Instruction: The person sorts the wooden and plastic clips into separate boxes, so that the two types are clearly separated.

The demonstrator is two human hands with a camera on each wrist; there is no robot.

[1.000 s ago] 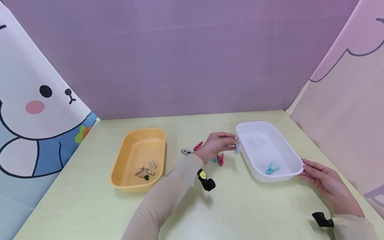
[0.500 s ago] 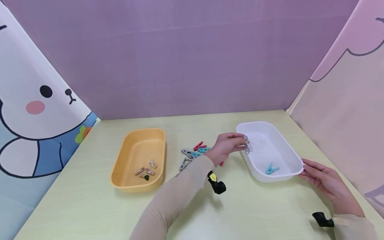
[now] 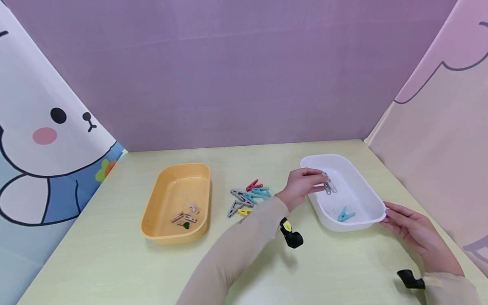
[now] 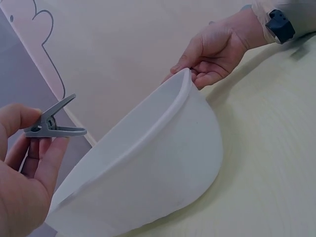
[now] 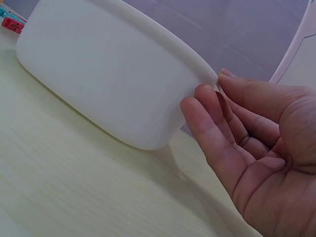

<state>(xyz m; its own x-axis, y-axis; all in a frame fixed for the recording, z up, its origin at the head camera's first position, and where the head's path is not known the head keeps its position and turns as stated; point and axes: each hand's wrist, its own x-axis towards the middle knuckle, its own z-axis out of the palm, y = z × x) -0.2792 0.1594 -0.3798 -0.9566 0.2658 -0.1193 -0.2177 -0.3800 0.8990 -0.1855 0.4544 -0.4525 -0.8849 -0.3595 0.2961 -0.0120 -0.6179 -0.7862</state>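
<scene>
My left hand (image 3: 303,185) pinches a grey clothespin (image 4: 52,127) by its handle end, thumb on one side and fingers on the other. The clothespin hangs over the inside of a white basin (image 3: 358,190), and its two legs spread apart in the left wrist view. Inside that basin, near its front, lies a teal clothespin (image 3: 345,215). At the basin's front right corner my right hand (image 3: 413,231) grips the rim, with the thumb on top and fingertips against the outer wall, as the right wrist view shows.
Between the two basins lies a loose pile of clothespins: teal (image 3: 260,191), grey (image 3: 234,209), red (image 3: 253,185) and yellow (image 3: 244,212). The yellow-orange basin (image 3: 179,171) on the left holds several small wooden clothespins (image 3: 189,218), one with a green heart (image 3: 186,225). A purple backdrop (image 3: 244,84) closes off the rear.
My left hand has moved right with the grey clothespin, from beside the white basin's left rim to above its inside. My right hand and both basins have stayed put.
</scene>
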